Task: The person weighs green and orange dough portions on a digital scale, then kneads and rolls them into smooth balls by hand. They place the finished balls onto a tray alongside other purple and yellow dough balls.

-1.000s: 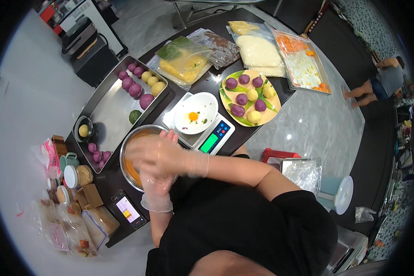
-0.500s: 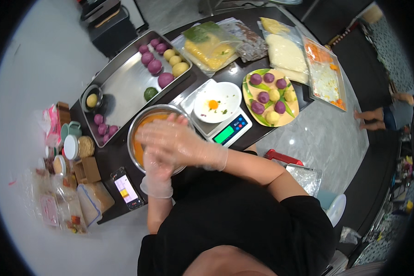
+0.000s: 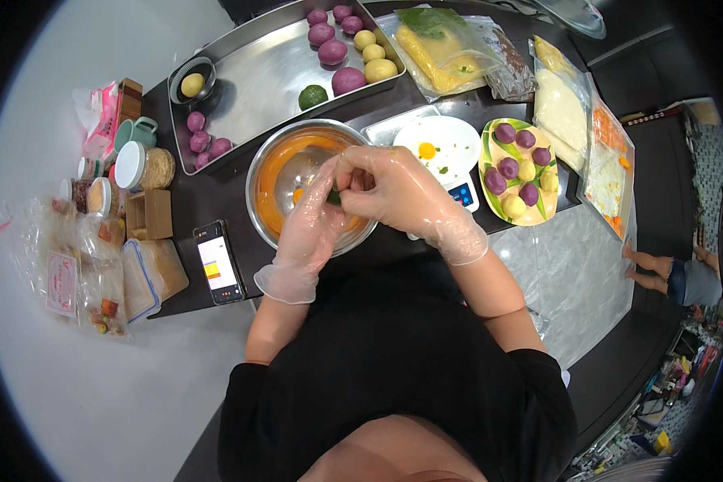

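Both hands wear clear plastic gloves over the near side of a steel mixing bowl (image 3: 257, 181), whose inside is smeared orange. Palm turned inward, my left hand (image 3: 307, 225) is closed around a small dark green lump (image 3: 334, 196), probably dough. My right hand (image 3: 398, 189) curls over the same lump, its thumb and fingers pinching against it; most of the lump is hidden. A small orange piece (image 3: 299, 195) lies in the bowl. To the right, a white plate (image 3: 454, 136) with an orange ball and green specks rests on a kitchen scale (image 3: 467, 197).
Behind the bowl, a steel tray (image 3: 253, 64) holds purple, yellow and green balls. At right are a patterned plate (image 3: 494, 193) of balls and bagged coloured doughs (image 3: 438, 52). A phone (image 3: 219, 261), jars (image 3: 149, 166) and bags stand left. Another person's legs (image 3: 655, 277) show far right.
My hands, earlier laid flat over each other above the bowl, are now curled around the small green lump. The whole view has shifted, and more of the bowl's inside shows.
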`<act>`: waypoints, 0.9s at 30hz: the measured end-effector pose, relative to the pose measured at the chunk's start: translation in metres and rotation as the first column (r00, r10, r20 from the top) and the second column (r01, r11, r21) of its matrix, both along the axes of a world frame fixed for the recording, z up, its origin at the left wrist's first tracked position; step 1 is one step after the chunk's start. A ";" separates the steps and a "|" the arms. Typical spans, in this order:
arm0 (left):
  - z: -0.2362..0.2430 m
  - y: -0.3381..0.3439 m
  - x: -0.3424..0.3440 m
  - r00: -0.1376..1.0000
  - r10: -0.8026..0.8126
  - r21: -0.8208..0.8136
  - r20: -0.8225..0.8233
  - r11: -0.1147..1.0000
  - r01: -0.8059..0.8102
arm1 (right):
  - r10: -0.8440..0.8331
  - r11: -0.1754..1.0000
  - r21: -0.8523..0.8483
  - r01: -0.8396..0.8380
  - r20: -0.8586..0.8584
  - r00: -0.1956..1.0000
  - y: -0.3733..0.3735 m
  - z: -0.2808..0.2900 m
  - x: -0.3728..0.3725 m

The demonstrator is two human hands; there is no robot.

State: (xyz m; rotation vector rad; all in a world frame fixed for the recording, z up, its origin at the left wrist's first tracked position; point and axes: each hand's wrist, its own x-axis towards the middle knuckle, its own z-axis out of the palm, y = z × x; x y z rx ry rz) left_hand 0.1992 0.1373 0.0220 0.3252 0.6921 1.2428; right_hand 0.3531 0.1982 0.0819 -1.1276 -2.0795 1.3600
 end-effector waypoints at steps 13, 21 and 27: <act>-0.012 0.006 -0.035 0.980 -0.011 -0.017 -0.201 1.000 0.008 | -0.349 0.891 0.422 0.170 0.394 0.850 0.038 -0.057 0.091; -0.022 0.002 -0.041 0.982 -0.091 0.029 -0.166 0.995 0.097 | -0.424 0.845 0.467 0.261 0.289 0.858 0.042 -0.084 0.082; -0.012 0.005 -0.031 0.955 -0.084 0.028 -0.283 0.995 0.096 | -0.549 0.833 -0.190 0.519 -0.167 0.819 0.031 -0.054 0.095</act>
